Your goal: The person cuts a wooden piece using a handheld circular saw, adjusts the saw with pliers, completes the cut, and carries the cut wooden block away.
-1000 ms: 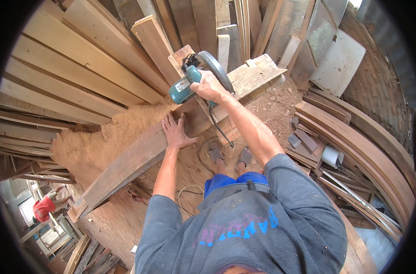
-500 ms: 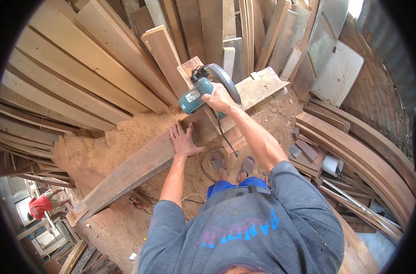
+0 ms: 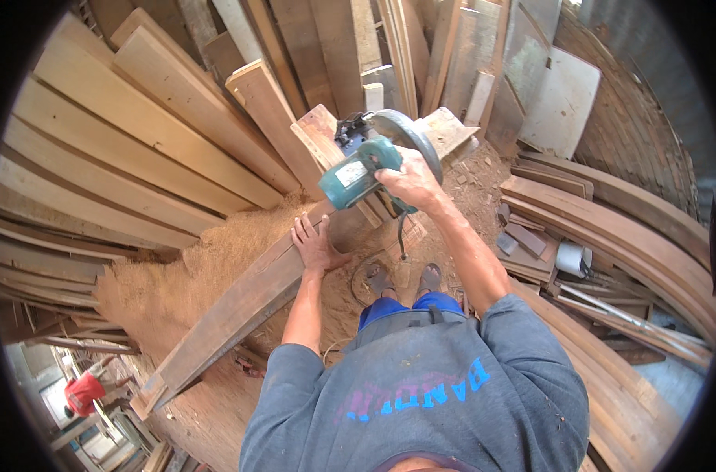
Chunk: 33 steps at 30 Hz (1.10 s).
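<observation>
My right hand (image 3: pixel 410 182) is wrapped round the handle of a teal circular saw (image 3: pixel 359 175) with a round grey guard. The saw is over the far end of a long brown plank (image 3: pixel 224 307) and a wooden support; whether its blade touches wood is hidden. A black cord (image 3: pixel 402 240) hangs from its rear. On the plank, near the saw's motor end, my left hand (image 3: pixel 316 245) lies flat with its fingers spread. The plank slants from there down to the lower left.
Sawdust (image 3: pixel 193 263) is heaped left of the plank. Tall boards (image 3: pixel 149 122) lean along the left and far sides. Stacked planks (image 3: pixel 609 216) and a white pipe piece (image 3: pixel 572 258) lie at right. A person in a red top (image 3: pixel 85 393) is far off at lower left.
My right hand has raised the circular saw closer to me and slightly rightward, tilting it. My left hand remains flat on the plank. The whole view has shifted a little.
</observation>
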{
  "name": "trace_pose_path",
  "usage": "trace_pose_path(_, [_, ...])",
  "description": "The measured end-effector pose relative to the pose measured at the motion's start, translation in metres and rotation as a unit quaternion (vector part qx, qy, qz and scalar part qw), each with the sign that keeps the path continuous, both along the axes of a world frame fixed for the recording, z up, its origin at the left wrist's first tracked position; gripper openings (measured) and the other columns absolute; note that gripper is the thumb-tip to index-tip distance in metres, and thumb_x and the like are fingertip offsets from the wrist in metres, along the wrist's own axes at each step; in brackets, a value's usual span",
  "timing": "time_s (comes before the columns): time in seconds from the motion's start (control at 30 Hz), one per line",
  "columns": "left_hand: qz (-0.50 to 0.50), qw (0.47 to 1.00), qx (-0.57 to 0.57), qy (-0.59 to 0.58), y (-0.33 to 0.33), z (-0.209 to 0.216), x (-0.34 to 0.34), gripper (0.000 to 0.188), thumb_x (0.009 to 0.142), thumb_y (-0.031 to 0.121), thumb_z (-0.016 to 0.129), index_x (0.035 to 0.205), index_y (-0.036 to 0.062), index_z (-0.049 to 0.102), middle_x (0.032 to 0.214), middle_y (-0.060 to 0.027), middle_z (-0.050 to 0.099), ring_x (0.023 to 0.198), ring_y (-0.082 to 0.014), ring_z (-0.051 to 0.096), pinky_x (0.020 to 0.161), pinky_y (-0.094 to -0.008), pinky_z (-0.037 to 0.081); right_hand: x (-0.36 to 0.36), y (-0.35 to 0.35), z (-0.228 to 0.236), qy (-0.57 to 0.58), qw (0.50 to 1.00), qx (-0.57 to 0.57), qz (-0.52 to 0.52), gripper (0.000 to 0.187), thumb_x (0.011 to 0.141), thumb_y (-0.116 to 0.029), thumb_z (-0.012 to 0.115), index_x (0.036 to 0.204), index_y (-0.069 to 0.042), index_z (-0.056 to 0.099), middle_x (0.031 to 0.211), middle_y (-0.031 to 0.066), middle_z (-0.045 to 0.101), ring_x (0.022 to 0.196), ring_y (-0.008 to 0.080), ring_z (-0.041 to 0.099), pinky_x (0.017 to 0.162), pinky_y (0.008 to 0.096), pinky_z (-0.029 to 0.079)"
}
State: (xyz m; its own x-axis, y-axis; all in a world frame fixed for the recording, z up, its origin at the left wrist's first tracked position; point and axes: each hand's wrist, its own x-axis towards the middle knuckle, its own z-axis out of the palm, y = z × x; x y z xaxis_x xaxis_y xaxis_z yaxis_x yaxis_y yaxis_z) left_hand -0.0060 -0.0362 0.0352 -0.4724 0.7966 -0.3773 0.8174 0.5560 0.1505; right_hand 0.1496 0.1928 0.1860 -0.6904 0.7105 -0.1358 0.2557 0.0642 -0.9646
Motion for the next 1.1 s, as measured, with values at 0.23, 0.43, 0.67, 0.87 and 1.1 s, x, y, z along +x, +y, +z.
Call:
trace_pose_path(0.23, [-0.031, 0.999, -0.006, -0.005, -0.005, -0.011, -0.006, 0.123, 0.053, 0.035, 0.080, 0.158, 0.0115, 0.019, 0.161, -0.0361, -0.003, 0.150, -0.0536, -0.008, 0.121, -0.0605, -0.004, 0.143, -0.020, 0.010, -0.051, 0.988, 0.000, -0.143, 0.034, 0.081, -0.011, 0.066, 0.113, 0.001, 0.067, 0.101, 0.0140, 0.070, 0.093, 0.0236, 0.065, 0.087, 0.0371, 0.051])
trace_pose_path(0.43, [-0.061, 0.998, -0.019, 0.011, -0.009, -0.021, -0.009, 0.123, 0.053, 0.033, 0.078, 0.158, 0.0108, 0.018, 0.162, -0.0348, -0.006, 0.150, -0.0532, -0.009, 0.121, -0.0605, -0.004, 0.240, -0.018, -0.052, -0.144, 0.962, 0.059, -0.224, 0.036, 0.079, -0.015, 0.064, 0.110, 0.002, 0.066, 0.097, 0.0176, 0.068, 0.089, 0.0293, 0.065, 0.085, 0.0402, 0.051])
trace_pose_path(0.67, [-0.075, 0.995, -0.034, 0.052, -0.006, -0.028, -0.003, 0.127, 0.052, 0.034, 0.081, 0.158, 0.0112, 0.014, 0.161, -0.0340, -0.005, 0.150, -0.0537, -0.006, 0.121, -0.0620, 0.001, 0.333, 0.002, -0.171, -0.293, 0.928, -0.050, -0.225, 0.043, 0.077, -0.019, 0.063, 0.112, 0.005, 0.065, 0.105, 0.0270, 0.069, 0.099, 0.0387, 0.067, 0.090, 0.0439, 0.051])
trace_pose_path(0.87, [-0.070, 0.993, -0.024, 0.096, -0.001, -0.034, 0.006, 0.134, 0.051, 0.037, 0.085, 0.158, 0.0095, 0.010, 0.161, -0.0335, -0.003, 0.150, -0.0532, -0.001, 0.121, -0.0620, 0.005, 0.367, 0.018, -0.252, -0.358, 0.917, -0.103, -0.141, 0.045, 0.077, -0.019, 0.062, 0.117, 0.003, 0.064, 0.104, 0.0284, 0.069, 0.101, 0.0432, 0.067, 0.090, 0.0471, 0.051])
trace_pose_path(1.1, [-0.097, 0.989, 0.041, 0.104, -0.009, -0.046, -0.004, 0.130, 0.051, 0.035, 0.086, 0.157, 0.0078, 0.015, 0.161, -0.0339, 0.002, 0.150, -0.0534, 0.002, 0.121, -0.0617, 0.007, 0.369, 0.039, -0.312, -0.428, 0.899, -0.087, -0.034, 0.045, 0.078, -0.020, 0.065, 0.119, 0.000, 0.063, 0.112, 0.0304, 0.068, 0.110, 0.0460, 0.064, 0.094, 0.0516, 0.050])
